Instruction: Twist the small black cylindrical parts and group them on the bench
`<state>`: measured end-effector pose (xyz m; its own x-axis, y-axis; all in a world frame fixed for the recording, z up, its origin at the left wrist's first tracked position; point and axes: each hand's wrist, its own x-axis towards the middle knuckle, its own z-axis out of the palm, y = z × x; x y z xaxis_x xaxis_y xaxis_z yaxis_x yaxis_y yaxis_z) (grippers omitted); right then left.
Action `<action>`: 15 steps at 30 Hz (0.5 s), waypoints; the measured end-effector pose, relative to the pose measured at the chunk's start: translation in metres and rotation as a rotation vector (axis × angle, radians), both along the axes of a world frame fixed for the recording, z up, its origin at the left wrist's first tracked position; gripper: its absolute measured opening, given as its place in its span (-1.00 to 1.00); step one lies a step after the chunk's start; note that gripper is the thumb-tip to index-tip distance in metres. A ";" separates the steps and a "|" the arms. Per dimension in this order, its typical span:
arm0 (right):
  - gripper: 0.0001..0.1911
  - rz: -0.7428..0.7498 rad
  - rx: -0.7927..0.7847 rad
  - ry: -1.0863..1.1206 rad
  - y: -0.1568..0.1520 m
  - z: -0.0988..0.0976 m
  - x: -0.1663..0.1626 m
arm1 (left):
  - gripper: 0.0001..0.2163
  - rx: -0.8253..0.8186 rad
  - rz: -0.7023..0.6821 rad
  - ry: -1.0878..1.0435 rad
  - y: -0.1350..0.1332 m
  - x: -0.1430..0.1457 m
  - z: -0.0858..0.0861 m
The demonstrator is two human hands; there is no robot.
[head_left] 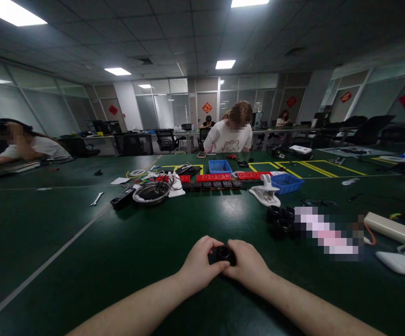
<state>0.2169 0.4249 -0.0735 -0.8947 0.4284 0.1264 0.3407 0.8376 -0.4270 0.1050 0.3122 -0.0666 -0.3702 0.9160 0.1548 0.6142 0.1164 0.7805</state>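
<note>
Black ring [229, 256], pinched between the left grip [199, 262] and right grip [247, 261], both closed on it, toward the near edge of the surface [125, 252]; it looks light, hard and maybe slippery, so its round sides seem best to hold

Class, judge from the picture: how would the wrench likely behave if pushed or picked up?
The wrench looks like silver metal, so it should be stiff and perhaps heavy for its slim shape. Lying flat on the glossy green table, it would probably slide or swivel rather than roll.
</note>
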 end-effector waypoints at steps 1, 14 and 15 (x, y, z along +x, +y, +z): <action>-0.75 0.028 -0.019 0.023 0.000 0.001 0.001 | -0.75 0.003 -0.024 -0.003 0.000 -0.002 0.000; -0.75 0.288 -0.387 -0.021 0.022 0.012 0.006 | -0.67 -0.007 -0.186 0.013 -0.001 -0.009 0.002; -0.75 0.296 -0.380 -0.032 0.022 0.013 0.006 | -0.69 -0.009 -0.191 0.011 -0.001 -0.010 0.002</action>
